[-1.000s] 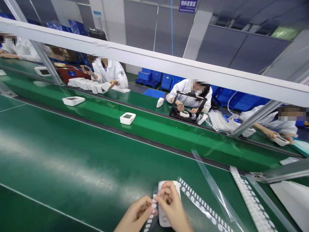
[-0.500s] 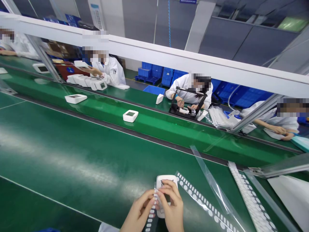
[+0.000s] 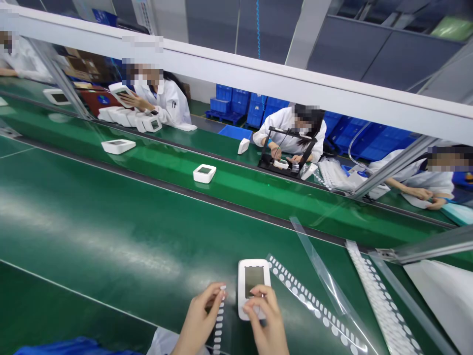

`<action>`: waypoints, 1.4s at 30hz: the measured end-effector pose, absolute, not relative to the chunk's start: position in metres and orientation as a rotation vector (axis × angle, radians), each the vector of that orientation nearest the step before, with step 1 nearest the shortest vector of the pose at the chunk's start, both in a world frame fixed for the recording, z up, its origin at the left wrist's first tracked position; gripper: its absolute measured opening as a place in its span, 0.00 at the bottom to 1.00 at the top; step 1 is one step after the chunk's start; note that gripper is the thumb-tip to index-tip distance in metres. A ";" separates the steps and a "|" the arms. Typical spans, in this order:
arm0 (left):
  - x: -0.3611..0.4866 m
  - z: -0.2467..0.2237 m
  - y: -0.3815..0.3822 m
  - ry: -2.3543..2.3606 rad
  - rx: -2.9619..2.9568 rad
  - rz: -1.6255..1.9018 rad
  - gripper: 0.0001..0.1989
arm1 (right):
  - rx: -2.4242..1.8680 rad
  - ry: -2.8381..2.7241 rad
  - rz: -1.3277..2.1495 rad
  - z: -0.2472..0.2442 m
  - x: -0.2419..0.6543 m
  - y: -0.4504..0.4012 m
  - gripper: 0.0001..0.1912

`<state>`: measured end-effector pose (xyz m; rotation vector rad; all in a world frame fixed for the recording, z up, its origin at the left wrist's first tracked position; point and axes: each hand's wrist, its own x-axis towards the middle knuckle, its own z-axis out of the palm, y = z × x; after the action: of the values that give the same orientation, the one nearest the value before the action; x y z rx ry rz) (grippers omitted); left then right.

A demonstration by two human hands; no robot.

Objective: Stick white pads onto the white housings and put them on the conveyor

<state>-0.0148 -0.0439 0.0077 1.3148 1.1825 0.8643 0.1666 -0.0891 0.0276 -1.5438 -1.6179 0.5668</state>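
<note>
A white device with a grey screen (image 3: 254, 276) lies face up on the green table in front of me. My left hand (image 3: 201, 311), just left of it, pinches the upper end of a strip of small white stickers (image 3: 219, 326) that hangs down toward me. Over the lower half of the device is my right hand (image 3: 266, 315), thumb and fingertips brought close together. Whatever is between those fingertips is too small to make out. A second strip of white stickers (image 3: 314, 308) lies to the right, its far end by the device's upper corner.
Clear plastic strips (image 3: 318, 264) and a stack of sticker sheets (image 3: 382, 301) lie to the right. Beyond the table edge runs a green conveyor (image 3: 158, 165) carrying white devices (image 3: 204, 174). Co-workers in white coats sit across it, behind a metal frame (image 3: 236, 74).
My hands have parted: the left moved left off the device with the sticker strip, while the right stays over the device, uncovering its screen. A device on the conveyor shifted slightly right.
</note>
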 end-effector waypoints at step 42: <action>0.017 0.015 -0.029 0.815 0.821 0.907 0.12 | -1.592 -1.369 0.683 -0.002 0.175 -0.064 0.20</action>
<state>0.0175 -0.0287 0.0146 0.8212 0.8153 0.9068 0.1752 -0.0639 -0.0020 -1.5924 -1.3690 0.6828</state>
